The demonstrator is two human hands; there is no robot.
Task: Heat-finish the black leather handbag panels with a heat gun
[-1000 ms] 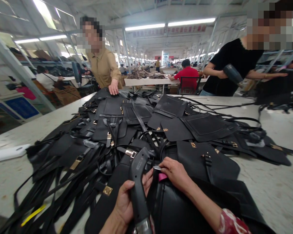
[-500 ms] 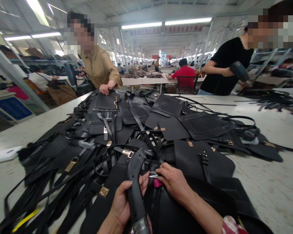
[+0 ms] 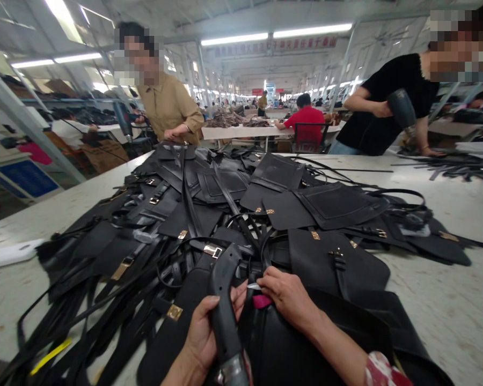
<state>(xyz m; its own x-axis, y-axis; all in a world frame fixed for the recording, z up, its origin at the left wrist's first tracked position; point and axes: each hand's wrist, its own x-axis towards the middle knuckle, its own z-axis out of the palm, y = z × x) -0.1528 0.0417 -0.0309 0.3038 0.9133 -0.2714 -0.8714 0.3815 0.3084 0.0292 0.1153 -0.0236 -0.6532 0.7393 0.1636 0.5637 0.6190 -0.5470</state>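
My left hand (image 3: 203,327) is wrapped round the black heat gun (image 3: 223,300). Its handle points up and away, and its metal end is at the bottom edge. Close beside it, my right hand (image 3: 285,295) is closed on small thread snips (image 3: 253,287) with silver blades, which point left toward my left fingertips. Something pink (image 3: 262,301) shows under the right fingers, perhaps part of the snips. Under both hands lies a black bag (image 3: 282,343) with a strap. What the blade tips touch is too small to make out.
Black bags with straps and gold clasps (image 3: 175,312) are heaped over the white table (image 3: 438,289). Across it, a person in tan (image 3: 165,107) stands at left, and one in black (image 3: 386,102) holds a heat gun (image 3: 401,109). A yellow strip (image 3: 50,356) lies front left.
My hands have barely moved. The person in tan has drawn a bag back toward the table's far edge. The person in black has shifted right, a hand now on the table.
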